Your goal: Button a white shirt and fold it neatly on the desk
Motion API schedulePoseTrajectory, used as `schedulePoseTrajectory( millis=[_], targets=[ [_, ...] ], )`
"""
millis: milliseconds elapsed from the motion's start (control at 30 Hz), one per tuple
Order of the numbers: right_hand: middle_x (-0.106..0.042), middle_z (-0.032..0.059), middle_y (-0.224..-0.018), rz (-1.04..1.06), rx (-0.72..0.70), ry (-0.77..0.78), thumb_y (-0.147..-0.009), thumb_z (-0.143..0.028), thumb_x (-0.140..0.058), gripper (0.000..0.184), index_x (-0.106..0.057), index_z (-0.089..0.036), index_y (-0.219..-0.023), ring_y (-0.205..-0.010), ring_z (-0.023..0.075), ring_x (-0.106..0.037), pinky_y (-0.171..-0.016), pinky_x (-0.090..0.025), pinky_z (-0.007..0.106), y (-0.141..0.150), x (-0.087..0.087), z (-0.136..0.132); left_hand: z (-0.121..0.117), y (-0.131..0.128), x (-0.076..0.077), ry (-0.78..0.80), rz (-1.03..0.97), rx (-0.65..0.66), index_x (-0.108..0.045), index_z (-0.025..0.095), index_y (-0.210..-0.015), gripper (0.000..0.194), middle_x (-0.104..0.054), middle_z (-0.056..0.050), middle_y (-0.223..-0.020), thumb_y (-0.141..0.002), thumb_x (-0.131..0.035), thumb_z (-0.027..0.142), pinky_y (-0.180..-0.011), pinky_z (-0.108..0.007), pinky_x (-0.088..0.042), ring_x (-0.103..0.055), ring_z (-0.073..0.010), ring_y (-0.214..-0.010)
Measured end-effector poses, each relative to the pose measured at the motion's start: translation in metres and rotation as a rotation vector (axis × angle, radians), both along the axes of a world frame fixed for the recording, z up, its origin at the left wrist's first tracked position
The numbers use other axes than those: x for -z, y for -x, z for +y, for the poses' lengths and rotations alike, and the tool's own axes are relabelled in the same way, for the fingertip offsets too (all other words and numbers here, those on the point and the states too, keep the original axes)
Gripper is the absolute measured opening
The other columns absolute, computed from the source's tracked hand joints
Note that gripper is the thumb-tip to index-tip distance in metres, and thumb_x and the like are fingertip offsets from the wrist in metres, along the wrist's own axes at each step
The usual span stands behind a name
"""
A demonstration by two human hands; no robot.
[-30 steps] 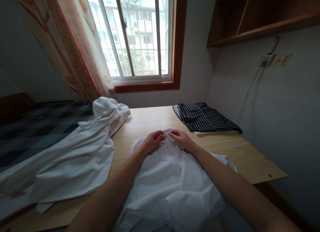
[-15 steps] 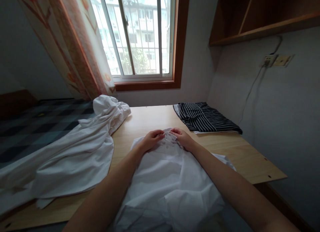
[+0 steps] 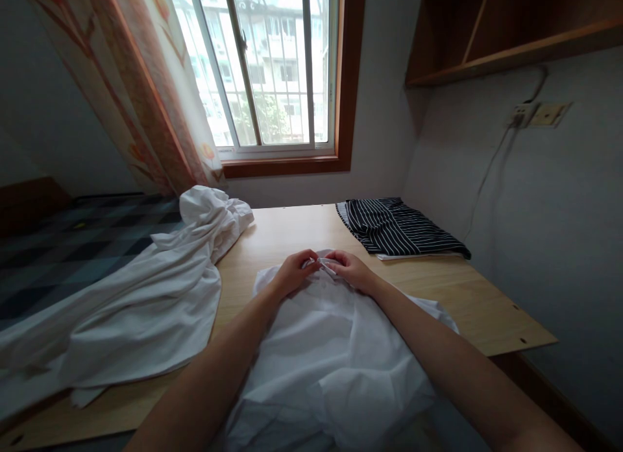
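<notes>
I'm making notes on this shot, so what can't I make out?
All in the head view:
- What the fingertips of the left hand and right hand pinch at the white fabric shirt's collar: hidden by fingers and folds.
- The shirt's near end: cut off by the bottom edge.
- Inside the brown wooden wall shelf: shadow, top edge.

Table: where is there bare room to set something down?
The table has one patch beyond the shirt, between white cloth and striped cloth; another right of the shirt, nearer than the striped cloth. Crowded: near middle, with shirt, left hand and right hand.
</notes>
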State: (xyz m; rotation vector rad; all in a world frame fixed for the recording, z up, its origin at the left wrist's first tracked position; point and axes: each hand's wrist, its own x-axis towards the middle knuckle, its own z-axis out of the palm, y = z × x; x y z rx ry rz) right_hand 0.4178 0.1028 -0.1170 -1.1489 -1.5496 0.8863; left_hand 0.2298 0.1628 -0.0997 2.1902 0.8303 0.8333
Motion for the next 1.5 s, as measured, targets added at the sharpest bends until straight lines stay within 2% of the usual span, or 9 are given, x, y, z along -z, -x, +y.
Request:
schedulePoseTrajectory(
  millis=[167,333,433,600,733,900,1133,1367,1500],
  targets=[
    [-0.069,0.0045,-0.095,-0.202,0.162,-0.184,-0.080,-0.032,-0.060,0.021,-0.068,-0.020,-0.095,-0.087,0.0203,-0.060,-0.084,-0.044,0.033,-0.001,-0.001,-0.002,0.010,0.011,-0.004,-0.224,0.162,-0.136,-0.068,0.019,-0.082,0.026,-0.060,0.001,-0.066,-0.087,-0.054,0.040,-0.065,-0.025,-0.038,-0.051,-0.0142,-0.065],
    [-0.062,0.0032,-0.080,-0.227,0.517,-0.264,-0.086,-0.038,-0.053,0.019,-0.059,-0.022,-0.080,-0.079,0.0200,-0.054,-0.075,-0.040,0.031,-0.012,-0.005,-0.002,0.010,0.019,-0.015,-0.541,0.342,-0.291,-0.070,0.019,-0.083,0.023,-0.068,-0.008,-0.087,-0.091,-0.052,0.031,-0.086,-0.038,-0.042,-0.057,-0.0232,-0.088],
    [-0.059,0.0023,-0.078,-0.198,0.555,-0.271,-0.088,-0.042,-0.050,0.020,-0.055,-0.023,-0.081,-0.078,0.0199,-0.052,-0.073,-0.039,0.030,-0.016,-0.006,-0.001,-0.006,0.013,-0.018,-0.607,0.316,-0.250,-0.071,0.020,-0.086,0.018,-0.066,-0.011,-0.105,-0.089,-0.054,0.025,-0.097,-0.044,-0.040,-0.055,-0.0268,-0.105],
    [-0.058,0.0025,-0.078,-0.167,0.605,-0.282,-0.088,-0.044,-0.050,0.021,-0.054,-0.023,-0.086,-0.076,0.0198,-0.052,-0.071,-0.039,0.030,-0.017,-0.002,0.002,-0.040,-0.002,-0.016,-0.294,0.165,0.053,-0.065,0.020,-0.105,0.025,-0.069,-0.007,-0.103,-0.094,-0.044,0.025,-0.088,-0.033,-0.048,-0.062,-0.0199,-0.095],
    [-0.058,0.0021,-0.077,-0.146,0.654,-0.258,-0.087,-0.044,-0.051,0.022,-0.054,-0.022,-0.085,-0.074,0.0193,-0.052,-0.068,-0.039,0.030,-0.018,0.002,0.005,-0.043,-0.001,-0.010,-0.103,0.216,0.082,-0.059,0.020,-0.111,0.027,-0.068,-0.004,-0.090,-0.094,-0.041,0.032,-0.075,-0.029,-0.048,-0.062,-0.0181,-0.081],
    [-0.058,0.0014,-0.075,-0.050,0.672,-0.157,-0.086,-0.044,-0.051,0.022,-0.052,-0.023,-0.083,-0.069,0.0178,-0.052,-0.065,-0.041,0.029,-0.018,0.002,0.007,-0.034,0.002,-0.007,-0.071,0.248,0.049,-0.055,0.021,-0.112,0.029,-0.067,-0.003,-0.086,-0.096,-0.035,0.035,-0.075,-0.030,-0.047,-0.062,-0.0190,-0.080],
    [-0.057,0.0006,-0.073,-0.023,0.689,-0.184,-0.084,-0.047,-0.055,0.023,-0.053,-0.024,-0.081,-0.067,0.0182,-0.051,-0.063,-0.040,0.029,-0.019,0.001,0.004,-0.034,-0.001,-0.009,-0.059,0.227,-0.002,-0.060,0.022,-0.106,0.028,-0.058,0.004,-0.064,-0.093,-0.042,0.037,-0.060,-0.025,-0.038,-0.053,-0.0152,-0.061],
    [-0.058,0.0006,-0.072,-0.093,0.640,-0.204,-0.083,-0.044,-0.056,0.021,-0.055,-0.023,-0.079,-0.070,0.0183,-0.051,-0.066,-0.038,0.029,-0.017,0.001,0.003,-0.038,0.001,-0.007,-0.211,0.247,-0.044,-0.066,0.023,-0.095,0.023,-0.057,0.004,-0.060,-0.092,-0.049,0.038,-0.059,-0.024,-0.035,-0.050,-0.0130,-0.055],
    [-0.058,0.0010,-0.073,-0.069,0.708,-0.205,-0.084,-0.044,-0.054,0.021,-0.054,-0.023,-0.080,-0.068,0.0186,-0.051,-0.066,-0.038,0.030,-0.028,0.000,0.005,-0.035,0.005,-0.011,-0.280,0.283,-0.056,-0.068,0.022,-0.088,0.026,-0.061,0.001,-0.063,-0.093,-0.048,0.038,-0.060,-0.025,-0.036,-0.052,-0.0141,-0.057]
  ],
)
